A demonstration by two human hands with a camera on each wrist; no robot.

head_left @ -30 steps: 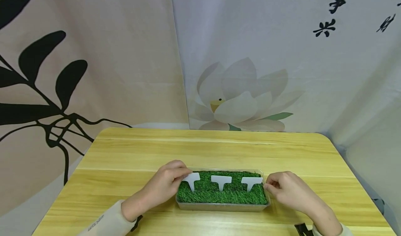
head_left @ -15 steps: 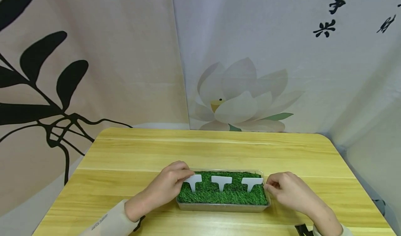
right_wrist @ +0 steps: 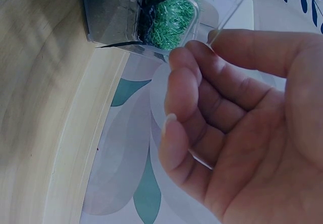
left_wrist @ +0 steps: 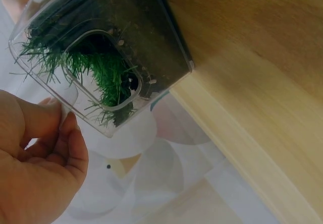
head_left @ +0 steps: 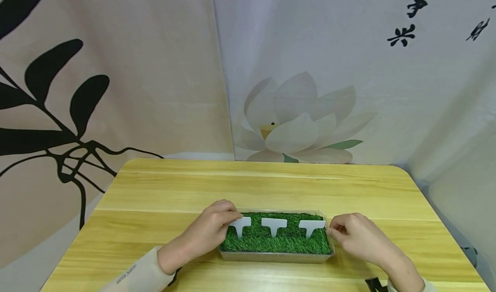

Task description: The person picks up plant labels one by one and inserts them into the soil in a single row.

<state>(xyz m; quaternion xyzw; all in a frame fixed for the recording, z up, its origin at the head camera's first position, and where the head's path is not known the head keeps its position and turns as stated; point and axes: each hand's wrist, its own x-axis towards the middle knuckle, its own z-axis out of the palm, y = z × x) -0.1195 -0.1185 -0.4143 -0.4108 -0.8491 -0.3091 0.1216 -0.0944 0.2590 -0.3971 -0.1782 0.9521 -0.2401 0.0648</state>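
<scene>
A clear plastic box (head_left: 276, 258) filled with green artificial grass (head_left: 271, 246) stands on the table in the head view. Three white T-shaped plant labels stand in a row in the grass. My left hand (head_left: 213, 226) pinches the top edge of the left label (head_left: 242, 224) between thumb and fingers. The middle label (head_left: 274, 224) and the right label (head_left: 311, 225) are apart from the left hand. At the box's right end, my right hand (head_left: 358, 236) pinches the rim, thumb against a fingertip (right_wrist: 199, 52). The left label's tip is hidden in the grass.
The box rests on a light wooden table (head_left: 248, 184). Behind it hangs a pale curtain (head_left: 310, 46) with printed flowers and characters. In the left wrist view, the box's end wall shows a rounded opening (left_wrist: 101, 70) with grass blades poking out.
My left hand has shifted slightly right, and the left label has moved right and a little nearer with it. The right hand and the box have stayed put.
</scene>
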